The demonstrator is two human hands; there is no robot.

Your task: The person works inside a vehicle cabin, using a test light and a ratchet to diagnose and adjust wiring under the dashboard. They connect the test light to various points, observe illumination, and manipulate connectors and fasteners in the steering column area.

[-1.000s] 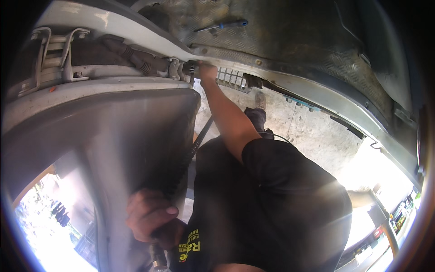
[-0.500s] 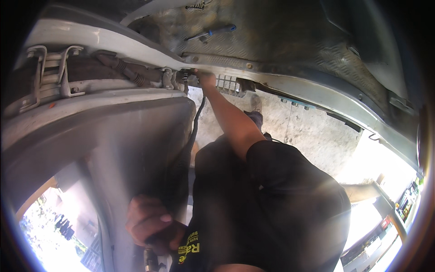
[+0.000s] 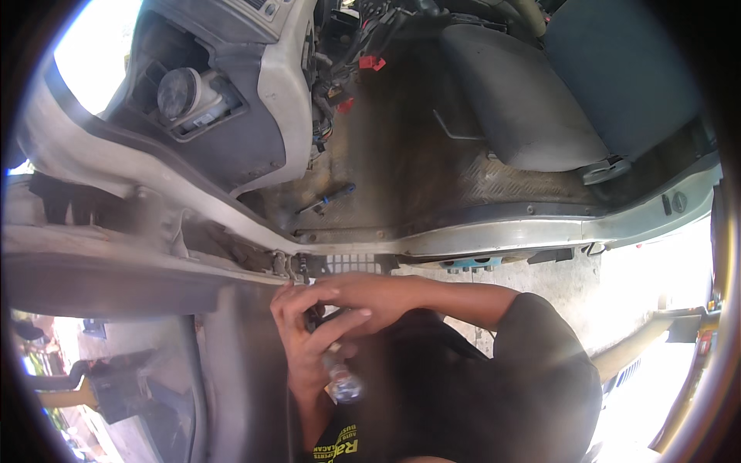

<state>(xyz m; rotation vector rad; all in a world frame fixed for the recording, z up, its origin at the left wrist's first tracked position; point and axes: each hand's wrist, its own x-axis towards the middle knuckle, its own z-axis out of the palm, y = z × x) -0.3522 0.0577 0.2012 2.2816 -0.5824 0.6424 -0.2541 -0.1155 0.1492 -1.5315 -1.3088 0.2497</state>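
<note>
In front of my chest, my left hand (image 3: 299, 328) is closed around a hand tool with a shiny rounded metal end (image 3: 345, 387). Most of the tool's body is hidden in the fingers, so its exact kind does not show. My right hand (image 3: 378, 299) meets the left at the top of the tool. Its fingers are bent inward and partly covered, and what they grip cannot be made out. Just beyond both hands are the door hinge parts (image 3: 284, 264) at the vehicle's sill (image 3: 448, 241).
A blue-handled screwdriver (image 3: 327, 197) lies on the metal cab floor (image 3: 401, 177). Behind it are loose wires with red connectors (image 3: 372, 62) and a grey seat (image 3: 513, 100). To my left stands the open door (image 3: 247, 363). A slotted step (image 3: 351, 264) sits below the sill.
My right hand has come back from the door hinge to meet the left. The left hand has risen rightward with the tool. The view has swung up to show more of the cab.
</note>
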